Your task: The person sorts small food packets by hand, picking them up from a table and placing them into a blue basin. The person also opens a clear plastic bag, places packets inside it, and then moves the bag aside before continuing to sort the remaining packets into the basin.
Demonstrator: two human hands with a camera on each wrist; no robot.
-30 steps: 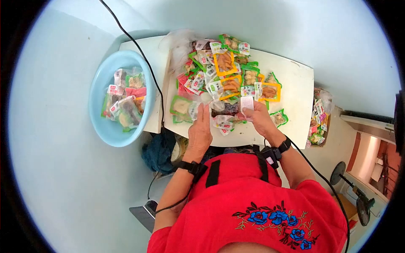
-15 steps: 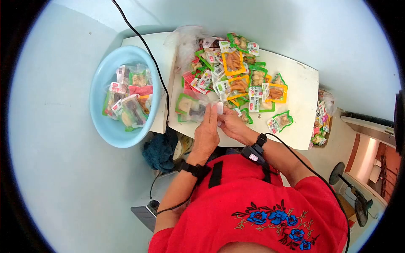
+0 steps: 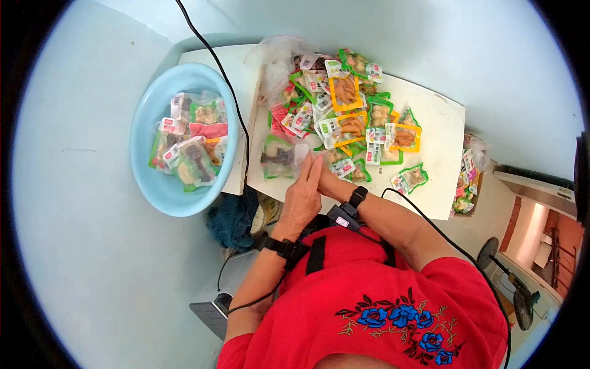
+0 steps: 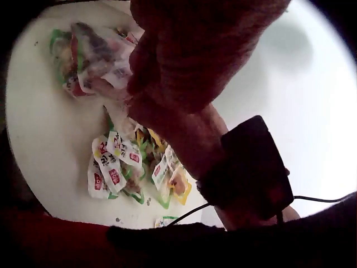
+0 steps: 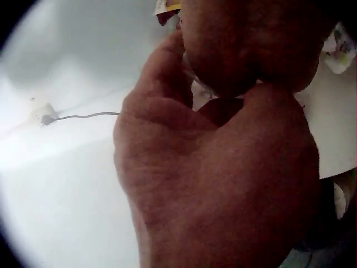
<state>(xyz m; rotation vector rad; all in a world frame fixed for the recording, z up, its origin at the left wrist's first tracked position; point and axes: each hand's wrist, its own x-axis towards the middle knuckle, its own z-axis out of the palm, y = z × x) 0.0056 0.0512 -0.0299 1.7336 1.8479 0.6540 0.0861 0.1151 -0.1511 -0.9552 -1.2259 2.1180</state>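
A clear plastic bag (image 3: pixel 278 158) with pale and dark food packets in it lies at the table's front left; it also shows in the left wrist view (image 4: pixel 100 53). My left hand (image 3: pixel 301 203) grips the bag's right end, its fingers pointing up the table. Against it, my right hand (image 3: pixel 330 186) has its fingers at the same end, largely hidden behind the left. The right wrist view has the right hand (image 5: pixel 217 167) with curled fingers touching the left hand (image 5: pixel 251 44). Loose food packets (image 3: pixel 344 92) are heaped just beyond.
Left of the table (image 3: pixel 439 123) is a light blue basin (image 3: pixel 140 135) holding several packets. A black cable (image 3: pixel 212 52) runs between basin and heap. Crumpled clear plastic (image 3: pixel 276 67) lies at the back left. More packets (image 3: pixel 468 172) fill a box at the right.
My right hand has moved left, from the middle of the table to beside my left hand. The dark packet it brought now shows in the clear bag. The left hand keeps its hold.
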